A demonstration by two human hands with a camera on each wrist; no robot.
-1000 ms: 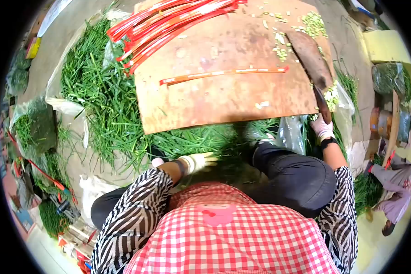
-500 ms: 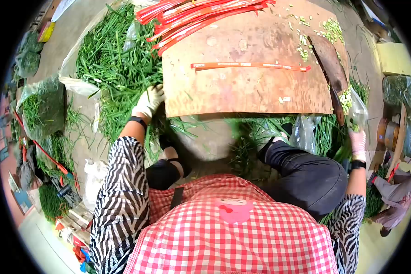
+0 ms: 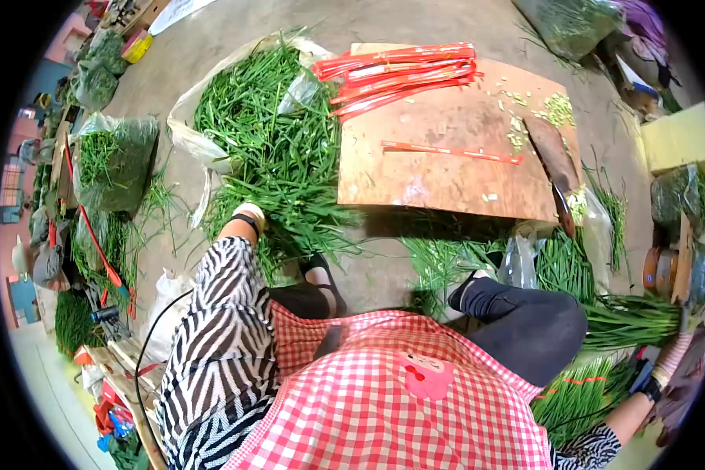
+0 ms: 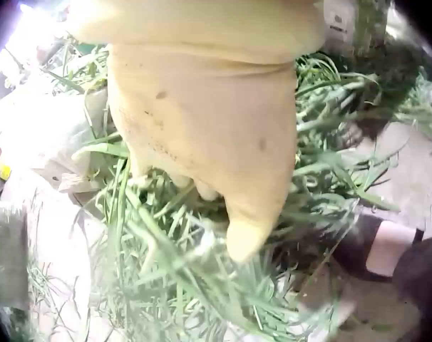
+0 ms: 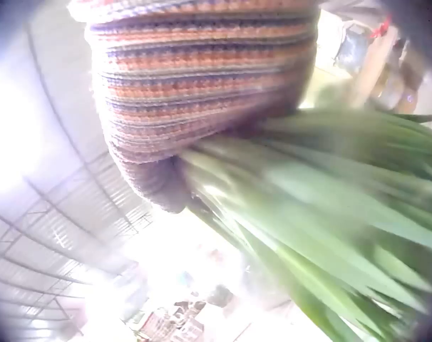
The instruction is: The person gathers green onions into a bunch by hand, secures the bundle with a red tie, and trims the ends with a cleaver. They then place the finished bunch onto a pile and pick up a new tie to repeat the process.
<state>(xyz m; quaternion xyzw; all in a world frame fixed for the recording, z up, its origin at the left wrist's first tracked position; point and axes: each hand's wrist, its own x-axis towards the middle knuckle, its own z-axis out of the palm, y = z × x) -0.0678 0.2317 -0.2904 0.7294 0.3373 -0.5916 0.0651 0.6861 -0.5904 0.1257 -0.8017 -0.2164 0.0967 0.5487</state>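
Note:
My left hand (image 3: 251, 213), in a pale glove, is at the near edge of a heap of loose garlic chives (image 3: 270, 137). In the left wrist view its fingertips (image 4: 205, 191) show bent below the palm among the leaves, mostly hidden, so I cannot tell whether they grip any. Far out to the right, my right hand (image 3: 674, 356) in a striped knit glove grips a bunch of garlic chives (image 3: 630, 321). The long flat leaves (image 5: 316, 206) fan out from that fist in the right wrist view. Below lies another bunch (image 3: 576, 399) bound with red ties.
On the low wooden board (image 3: 415, 184) lie a stack of red printed strips (image 3: 407, 70), a single strip (image 3: 450, 151), cut chive ends (image 3: 558, 110) and a brown-bladed knife (image 3: 548, 145). A clear plastic bag (image 3: 518, 262) stands near the right foot. Bagged greens (image 3: 117, 168) stand at left.
The right hand has come from beside the board out to the far right, lifting the chive bunch along. The left hand went to the heap, then shifted left; leaves now spread nearer the feet.

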